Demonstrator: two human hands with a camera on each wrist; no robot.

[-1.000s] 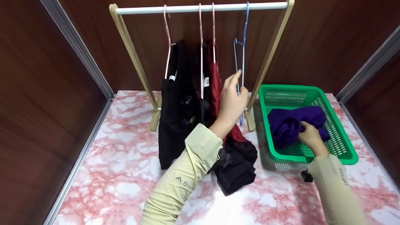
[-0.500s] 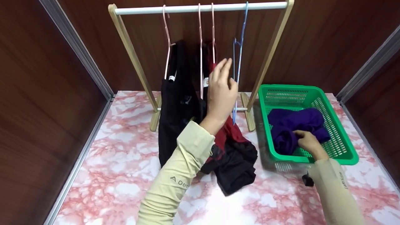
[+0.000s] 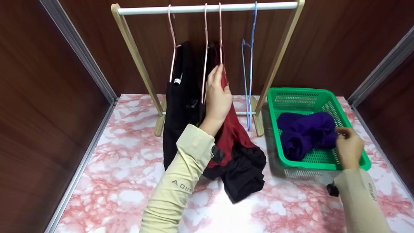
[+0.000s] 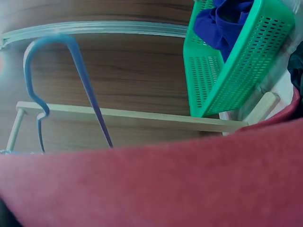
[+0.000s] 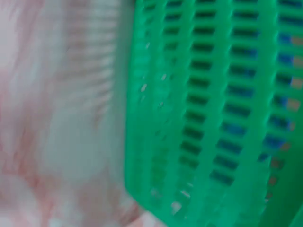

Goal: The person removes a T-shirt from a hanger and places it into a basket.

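Observation:
In the head view, my left hand (image 3: 218, 97) lies with straight fingers against the dark red garment (image 3: 231, 126) hanging from a pink hanger (image 3: 221, 38). That garment's black lower part rests on the table. In the left wrist view, red cloth (image 4: 156, 189) fills the bottom. My right hand (image 3: 350, 145) is over the right side of the green basket (image 3: 323, 165), its bent fingers at the edge of the crumpled purple garment (image 3: 305, 127). Whether they pinch the cloth cannot be made out. The right wrist view shows the basket's perforated wall (image 5: 199, 113), blurred.
A rack with a white bar (image 3: 190, 9) and wooden legs stands behind. Black garments (image 3: 179, 119) hang left of the red one. A bare blue hanger (image 3: 251, 74) hangs at the right. The pink-and-white marbled table (image 3: 123, 181) meets wood-grain walls on three sides.
My left hand has moved left, from the blue hanger to the red garment. My right hand has shifted right, from the purple garment's middle to its right edge.

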